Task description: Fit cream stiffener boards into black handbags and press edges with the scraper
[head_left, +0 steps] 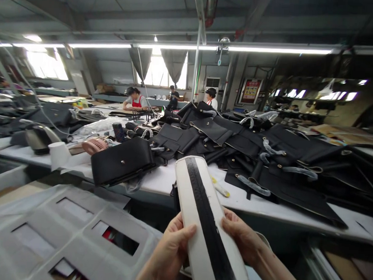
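Observation:
A long white panel with a black strip down its middle, perhaps a bag part [188, 205], is held up in front of me, its far end tilted over the table edge. My left hand [173, 250] grips its left side, thumb on top and fingers underneath. On the right edge, my right hand [243, 232] closes in the same way, thumb over the face. What lies under the panel is mostly hidden. A black bag [121, 160] with a small metal clasp rests on the table to the left. Just past the panel lies a yellow-handled tool [220, 187].
Black bag pieces with plastic-wrapped handles [265, 159] are heaped across the white table [160, 180]. At left stand a kettle [39, 138], a white paper roll [59, 155] and a pink hair dryer [97, 145]. A grey slotted cover [64, 225] lies lower left. Several people work farther back.

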### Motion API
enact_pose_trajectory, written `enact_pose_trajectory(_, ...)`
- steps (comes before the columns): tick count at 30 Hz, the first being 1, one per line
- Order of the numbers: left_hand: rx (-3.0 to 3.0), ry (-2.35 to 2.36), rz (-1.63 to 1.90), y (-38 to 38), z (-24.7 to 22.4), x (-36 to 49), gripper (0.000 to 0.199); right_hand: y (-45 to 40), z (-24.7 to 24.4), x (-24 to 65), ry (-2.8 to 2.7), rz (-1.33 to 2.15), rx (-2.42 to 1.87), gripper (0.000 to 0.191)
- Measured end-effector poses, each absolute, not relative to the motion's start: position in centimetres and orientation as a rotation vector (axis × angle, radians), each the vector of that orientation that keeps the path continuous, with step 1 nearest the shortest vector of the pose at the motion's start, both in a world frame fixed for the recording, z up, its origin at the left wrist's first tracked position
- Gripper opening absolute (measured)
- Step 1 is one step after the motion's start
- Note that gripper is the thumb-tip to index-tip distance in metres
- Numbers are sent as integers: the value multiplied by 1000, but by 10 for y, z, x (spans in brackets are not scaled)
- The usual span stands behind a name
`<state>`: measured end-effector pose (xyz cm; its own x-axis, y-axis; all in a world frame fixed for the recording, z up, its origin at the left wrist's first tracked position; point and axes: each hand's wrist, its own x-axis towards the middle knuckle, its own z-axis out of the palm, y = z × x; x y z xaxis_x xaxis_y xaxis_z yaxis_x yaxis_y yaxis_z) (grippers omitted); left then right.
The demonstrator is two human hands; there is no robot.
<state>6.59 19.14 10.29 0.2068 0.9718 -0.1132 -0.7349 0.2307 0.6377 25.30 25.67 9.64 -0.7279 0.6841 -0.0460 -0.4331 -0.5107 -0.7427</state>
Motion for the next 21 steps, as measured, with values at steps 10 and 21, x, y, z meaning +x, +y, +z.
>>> enact_pose_trajectory(10, 443, 521, 1251, 195, 83, 110, 64, 278, 126, 316, -1236, 2211, -657, 65)
enact_pose_trajectory(21, 635, 345, 1126, 199, 57, 156, 78, 269, 171, 326, -1433, 1906, -1134, 54)
